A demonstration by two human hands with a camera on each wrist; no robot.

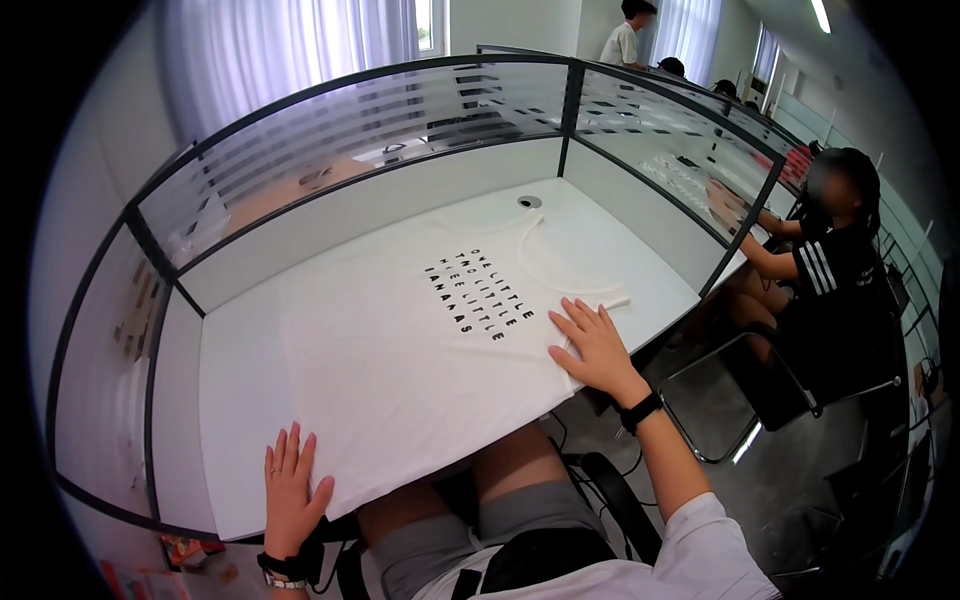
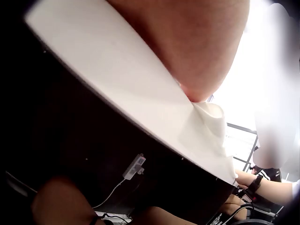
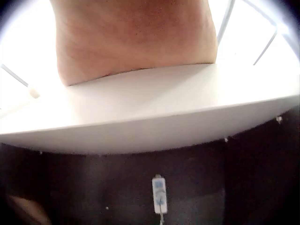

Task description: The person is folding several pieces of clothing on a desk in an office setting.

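Note:
A white sleeveless shirt [image 1: 390, 350] lies spread over the desk, its neckline toward the right and black lettering [image 1: 480, 295] on its upper part. My left hand [image 1: 290, 480] rests with straight fingers at the shirt's lower left corner, by the desk's front edge. My right hand [image 1: 592, 345] lies flat with fingers spread on the shirt's right side, near the armhole. In the left wrist view the shirt [image 2: 208, 122] bunches in a small fold beside the left hand [image 2: 197, 51]. The right wrist view shows the heel of the right hand [image 3: 136, 42] down on the desktop.
A white desk [image 1: 240, 440] is framed by low partitions [image 1: 380, 195] with dark rails. A round cable hole [image 1: 529, 202] sits at the back. Under the desk hangs a power strip [image 3: 159, 194]. Another person [image 1: 840, 240] sits at the right, beside a black chair [image 1: 760, 380].

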